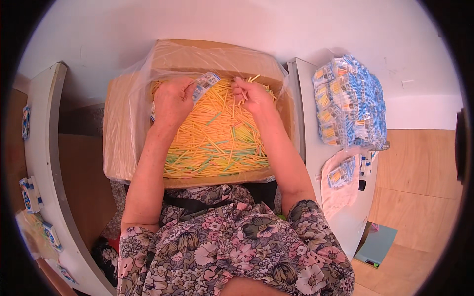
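My left hand (173,101) is closed on a small clear packet (206,84) with blue printing, held over the far part of a cardboard box. My right hand (253,93), fingers curled, grips a few thin yellow sticks (256,78) near the box's far right corner. Below both hands lies a thick heap of thin sticks (212,140), mostly yellow-orange with some green and pink ones. Clear plastic film lines the cardboard box (207,55) and hangs over its rim. Whether the packet holds any sticks is hard to make out.
On the white surface to the right stands a big clear bag of blue-printed packets (350,101). Nearer me, more packets (341,173) rest on a pale cloth (335,195). A white panel (47,123) with small packs runs along the left. A blue-grey folder-like object (377,244) lies lower right.
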Demonstrator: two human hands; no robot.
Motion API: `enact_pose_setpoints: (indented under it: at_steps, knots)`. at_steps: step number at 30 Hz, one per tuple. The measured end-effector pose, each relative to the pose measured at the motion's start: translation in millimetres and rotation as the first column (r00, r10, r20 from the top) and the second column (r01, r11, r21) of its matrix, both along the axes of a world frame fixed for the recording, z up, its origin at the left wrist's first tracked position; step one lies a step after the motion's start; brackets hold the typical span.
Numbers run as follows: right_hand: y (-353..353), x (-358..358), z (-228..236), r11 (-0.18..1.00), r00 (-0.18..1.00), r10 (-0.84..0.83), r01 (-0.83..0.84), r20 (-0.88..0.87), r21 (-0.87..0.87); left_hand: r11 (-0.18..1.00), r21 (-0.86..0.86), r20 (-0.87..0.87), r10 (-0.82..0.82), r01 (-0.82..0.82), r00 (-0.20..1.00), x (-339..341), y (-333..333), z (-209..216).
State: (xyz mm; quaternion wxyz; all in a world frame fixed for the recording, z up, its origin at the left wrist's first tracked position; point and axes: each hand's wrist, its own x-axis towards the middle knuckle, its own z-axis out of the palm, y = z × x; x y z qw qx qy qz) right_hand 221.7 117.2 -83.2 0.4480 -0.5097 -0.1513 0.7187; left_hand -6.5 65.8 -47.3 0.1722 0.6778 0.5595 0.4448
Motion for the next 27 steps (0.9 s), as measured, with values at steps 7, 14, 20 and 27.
enact_pose_setpoints:
  at_steps: [7,14,20,27]
  knots:
    - [-40,16,23,0.878,0.888,0.457,-0.460,-0.056,-0.130,1.000,-0.011,-0.011,0.001,-0.001,1.000,-6,2,10]
    - [2,19,26,0.859,0.877,0.461,-0.480,-0.136,-0.180,0.999,-0.033,0.030,-0.018,0.019,0.999,-7,2,18]
    - [11,12,21,0.944,0.951,0.298,-0.280,0.082,-0.175,1.000,-0.014,0.004,-0.025,0.025,1.000,-1,2,15]
    - [1,13,8,0.952,0.947,0.305,-0.301,0.100,-0.050,0.974,-0.178,0.180,-0.109,0.141,0.978,5,-2,-1]
